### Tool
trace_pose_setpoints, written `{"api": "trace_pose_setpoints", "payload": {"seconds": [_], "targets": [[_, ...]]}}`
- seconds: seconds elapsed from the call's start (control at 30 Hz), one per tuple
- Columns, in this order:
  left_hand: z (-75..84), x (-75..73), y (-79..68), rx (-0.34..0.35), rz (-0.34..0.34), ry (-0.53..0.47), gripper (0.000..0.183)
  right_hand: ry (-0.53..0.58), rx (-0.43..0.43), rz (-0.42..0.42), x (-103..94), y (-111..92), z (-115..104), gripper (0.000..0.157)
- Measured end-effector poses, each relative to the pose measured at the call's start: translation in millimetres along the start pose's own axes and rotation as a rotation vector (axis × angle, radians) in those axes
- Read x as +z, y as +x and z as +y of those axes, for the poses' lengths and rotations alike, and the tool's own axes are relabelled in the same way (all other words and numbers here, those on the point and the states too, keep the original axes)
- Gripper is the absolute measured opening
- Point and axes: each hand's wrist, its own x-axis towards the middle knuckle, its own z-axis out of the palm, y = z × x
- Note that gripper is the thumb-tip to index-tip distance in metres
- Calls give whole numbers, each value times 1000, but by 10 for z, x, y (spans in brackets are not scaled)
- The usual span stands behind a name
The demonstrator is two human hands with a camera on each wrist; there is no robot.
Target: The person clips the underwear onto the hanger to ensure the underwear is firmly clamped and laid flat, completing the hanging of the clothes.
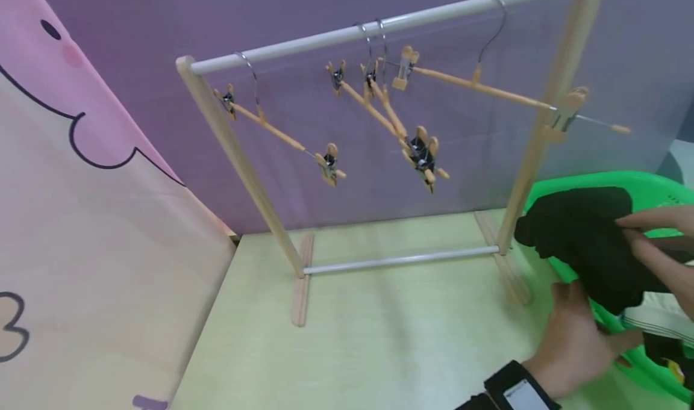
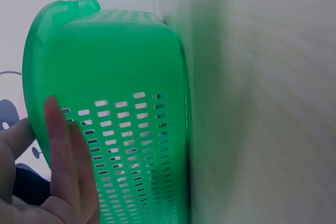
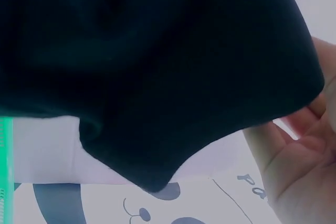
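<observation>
A black garment [image 1: 588, 235] hangs bunched over the green basket [image 1: 612, 178], its kind hidden by the folds. My right hand [image 1: 664, 241] pinches it between thumb and fingers at its right side. In the right wrist view, the dark cloth [image 3: 173, 77] fills much of the picture, in front of part of the hand [image 3: 304, 166]. My left hand [image 1: 577, 338], with a black watch at its wrist, is at the basket's near left rim. In the left wrist view, its extended fingers [image 2: 65, 161] lie along the basket's outer wall [image 2: 115, 61], the thumb apart on the rim side.
A wooden rack with a white top rail [image 1: 325, 38] stands left of the basket on a pale green table [image 1: 347, 338]. Several clip hangers [image 1: 271, 130] hang from it. Lighter clothing [image 1: 658, 316] lies in the basket. A purple backdrop [image 1: 303, 187] rises behind.
</observation>
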Motion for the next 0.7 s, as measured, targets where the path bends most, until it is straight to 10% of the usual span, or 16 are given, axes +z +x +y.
{"api": "trace_pose_setpoints", "payload": {"seconds": [0.27, 0.47, 0.57, 0.7], "targets": [[30, -163, -48, -129, -314, 235, 78, 26, -155, -41, 47, -20, -188, 28], [20, -638, -117, -27, -543, 490, 54, -129, -254, -114, 99, -5, -229, 39], [-22, -971, -194, 22, -571, 558, 38, -165, -347, -136, 164, 19, -218, 40], [-116, -1397, -266, 43, -413, 551, 35, -145, -418, -174, 249, 40, -205, 40]]}}
